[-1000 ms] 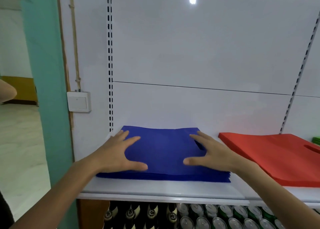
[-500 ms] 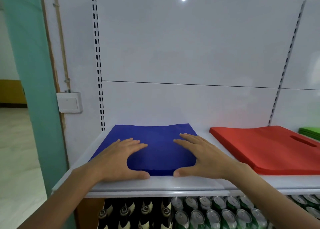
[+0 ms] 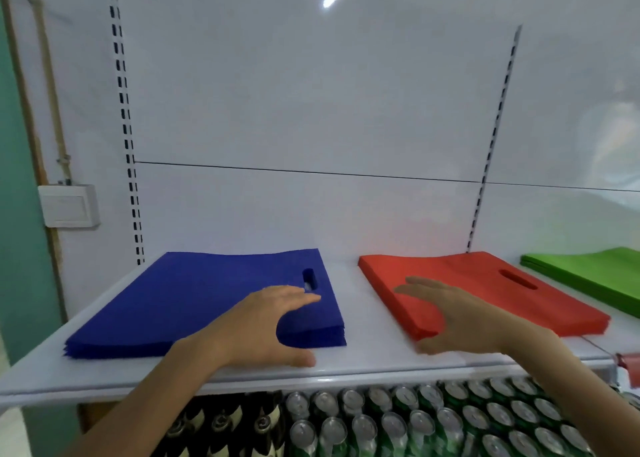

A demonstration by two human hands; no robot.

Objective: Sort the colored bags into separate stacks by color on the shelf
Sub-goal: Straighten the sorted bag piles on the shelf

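White shelf (image 3: pixel 363 363) up front: blue stack (image 3: pixel 194 300) left, red stack (image 3: pixel 467 283) middle, green stack (image 3: pixel 595 276) cut off at right. Left hand (image 3: pixel 263 325) lies flat-fingered on blue's near corner; right hand (image 3: pixel 460 321), fingers spread, holds nothing at red's corner. Looks like final squaring; next, nudge red's edges straight. Contact there is unclear.

No writing is legible anywhere; the cans (image 3: pixel 362 425) and bottles (image 3: pixel 221 425) under the shelf (image 3: pixel 367 318) carry only blurred labels.
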